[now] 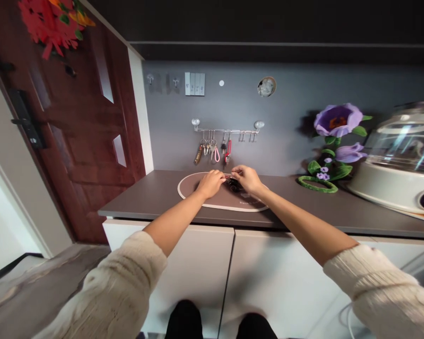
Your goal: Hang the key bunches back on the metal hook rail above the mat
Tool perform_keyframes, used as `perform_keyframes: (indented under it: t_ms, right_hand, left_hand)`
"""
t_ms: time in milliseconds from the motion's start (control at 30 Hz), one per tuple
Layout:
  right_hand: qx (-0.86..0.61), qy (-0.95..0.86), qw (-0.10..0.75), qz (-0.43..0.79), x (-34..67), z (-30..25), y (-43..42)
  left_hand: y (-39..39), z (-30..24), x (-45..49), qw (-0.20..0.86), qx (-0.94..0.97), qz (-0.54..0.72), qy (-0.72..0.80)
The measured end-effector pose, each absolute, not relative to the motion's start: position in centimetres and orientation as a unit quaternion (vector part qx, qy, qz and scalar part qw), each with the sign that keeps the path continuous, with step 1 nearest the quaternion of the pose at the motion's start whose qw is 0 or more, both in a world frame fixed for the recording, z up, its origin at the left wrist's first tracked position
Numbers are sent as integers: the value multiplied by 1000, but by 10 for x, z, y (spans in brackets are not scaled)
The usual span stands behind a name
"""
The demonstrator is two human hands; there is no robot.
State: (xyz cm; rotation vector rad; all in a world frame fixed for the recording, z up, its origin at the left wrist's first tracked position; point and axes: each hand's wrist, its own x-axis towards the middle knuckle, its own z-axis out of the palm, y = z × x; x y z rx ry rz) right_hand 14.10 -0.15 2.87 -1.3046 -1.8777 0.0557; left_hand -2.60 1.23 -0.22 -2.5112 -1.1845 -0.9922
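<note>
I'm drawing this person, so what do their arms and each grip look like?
The left sleeve and right sleeve are cream and knitted, ending partway along bare forearms. The left grip and right grip wear no gloves; no watch or bracelet shows.

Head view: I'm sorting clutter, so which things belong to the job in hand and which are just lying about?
Likely in the job: indistinct dark item, at left hand and right hand; oval mat beneath.
Likely aside: hanging keys, purple flowers, domed appliance.

Left arm [178, 217] and right arm [305, 223] extended far, converging. Left hand [211, 183]: back up, fingers bent rightward. Right hand [249, 179]: turned inward, fingers curled. Hands near, apart; fingertip closure unclear.
</note>
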Motion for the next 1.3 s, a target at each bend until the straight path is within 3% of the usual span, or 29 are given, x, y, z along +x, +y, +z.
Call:
perform_keyframes:
  t_ms: [533,1300]
  right_hand:
    - [-508,-824,244,-61,162,-1,-15]
    - [-508,-806,302,-40,154,6,-17]
  left_hand:
    - [6,-4,-23,93,-874,-286,-381]
    - [5,-3,-23,55,-887,-278,-366]
